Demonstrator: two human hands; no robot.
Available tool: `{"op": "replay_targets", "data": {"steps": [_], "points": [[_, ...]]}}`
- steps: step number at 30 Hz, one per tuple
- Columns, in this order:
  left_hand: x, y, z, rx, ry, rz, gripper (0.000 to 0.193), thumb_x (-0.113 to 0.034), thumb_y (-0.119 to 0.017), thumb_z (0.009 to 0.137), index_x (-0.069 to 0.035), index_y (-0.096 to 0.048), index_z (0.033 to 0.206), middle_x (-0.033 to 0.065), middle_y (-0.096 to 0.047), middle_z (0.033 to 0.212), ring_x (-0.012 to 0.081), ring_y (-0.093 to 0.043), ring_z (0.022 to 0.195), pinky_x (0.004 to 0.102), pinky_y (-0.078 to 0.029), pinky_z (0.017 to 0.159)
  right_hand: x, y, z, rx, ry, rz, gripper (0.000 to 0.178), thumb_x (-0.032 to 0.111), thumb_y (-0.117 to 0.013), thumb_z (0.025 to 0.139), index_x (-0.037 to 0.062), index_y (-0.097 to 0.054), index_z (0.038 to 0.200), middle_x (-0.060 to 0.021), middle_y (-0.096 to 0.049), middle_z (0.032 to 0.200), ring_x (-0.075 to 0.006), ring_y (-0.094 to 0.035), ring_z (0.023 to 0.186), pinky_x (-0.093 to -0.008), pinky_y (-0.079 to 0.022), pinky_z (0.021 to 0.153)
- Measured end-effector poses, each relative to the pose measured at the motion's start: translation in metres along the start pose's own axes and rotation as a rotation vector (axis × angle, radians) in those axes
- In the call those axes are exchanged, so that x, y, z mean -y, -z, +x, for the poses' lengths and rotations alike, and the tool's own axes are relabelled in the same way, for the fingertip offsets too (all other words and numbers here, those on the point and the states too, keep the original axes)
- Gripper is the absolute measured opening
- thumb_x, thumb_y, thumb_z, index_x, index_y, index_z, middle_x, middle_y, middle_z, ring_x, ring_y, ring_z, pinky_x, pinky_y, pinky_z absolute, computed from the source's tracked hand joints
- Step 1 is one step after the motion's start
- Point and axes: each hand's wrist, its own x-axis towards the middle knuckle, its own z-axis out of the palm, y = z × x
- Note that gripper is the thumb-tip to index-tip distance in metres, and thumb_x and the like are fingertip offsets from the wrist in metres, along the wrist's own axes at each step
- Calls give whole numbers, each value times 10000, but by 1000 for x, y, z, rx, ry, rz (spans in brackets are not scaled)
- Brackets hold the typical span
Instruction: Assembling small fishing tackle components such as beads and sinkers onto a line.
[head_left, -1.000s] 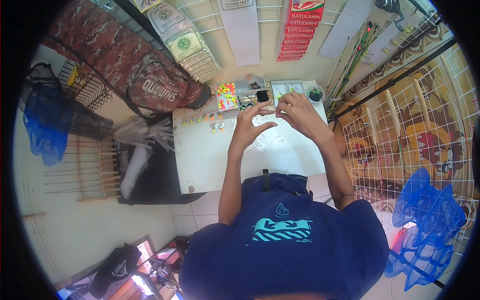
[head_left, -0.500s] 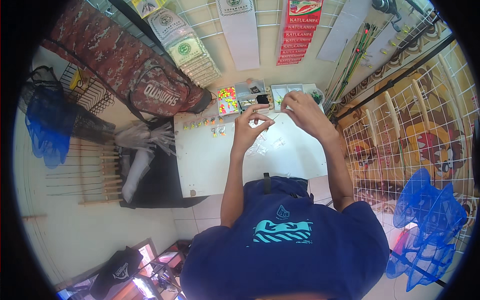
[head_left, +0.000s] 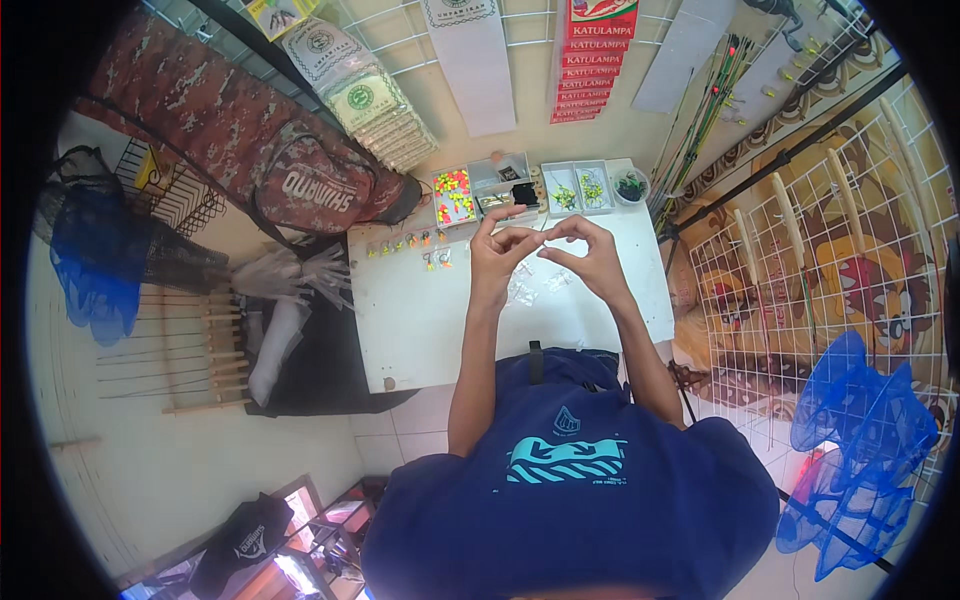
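Over the white table, my left hand is raised with its thumb and index finger pinched together and another finger lifted. My right hand meets it from the right, thumb and index finger curved towards the left fingertips. Whatever sits between the fingertips is too small to make out. Below the hands lie small clear plastic bags. To the left of my left hand, a row of small packets with bright-coloured pieces lies on the table.
Along the table's back stand a box of red and yellow pieces, a grey compartment tray, a white two-part tray and a round tub. A camouflage bag hangs left. Blue nets hang right.
My right hand has come down and inward from above the white tray to my left fingertips. A thin strand seen between the hands before no longer shows. My left hand has barely moved.
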Motion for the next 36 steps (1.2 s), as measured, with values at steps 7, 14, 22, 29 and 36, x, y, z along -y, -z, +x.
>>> {"op": "replay_targets", "data": {"steps": [7, 14, 22, 29, 36], "points": [[5, 0, -1, -14, 8, -27, 426, -11, -732, 791, 5, -533, 1168, 85, -696, 849, 109, -641, 797, 262, -486, 750, 1, -6, -3, 1, -34, 73, 133, 115, -752, 764, 30, -677, 834, -29, -675, 795, -108, -617, 798, -291, -455, 777], [3, 0, -2, -47, -19, 15, 409, -12, -730, 794, 8, -539, 1154, 89, -694, 857, 114, -641, 811, 260, -495, 764, 19, -9, -7, -124, 37, -238, 125, 96, -733, 772, 23, -699, 868, -70, -694, 826, -180, -631, 805, -331, -488, 737], [7, 7, 2, -117, -96, 68, 413, -28, -735, 791, -20, -551, 1160, 50, -702, 895, 67, -580, 792, 232, -438, 728, 28, -7, -4, -99, 132, -382, 88, 76, -704, 776, 31, -678, 848, -84, -678, 841, -255, -599, 885, -367, -460, 804], [-29, 17, 5, -29, -670, 1016, 364, -152, -786, 714, -115, -681, 1061, -25, -703, 959, 162, -534, 817, 318, -391, 809, 31, 7, 0, 0, 195, -505, 79, 82, -702, 774, 35, -652, 813, -93, -656, 840, -267, -574, 894, -385, -429, 846], [-32, 8, 8, 188, -665, 1121, 326, -194, -770, 710, -126, -709, 1023, -55, -695, 813, 156, -528, 793, 323, -385, 786, 37, 13, 5, 105, 204, -574, 91, 86, -698, 781, 36, -650, 840, -88, -655, 844, -265, -569, 883, -379, -439, 827]]}}
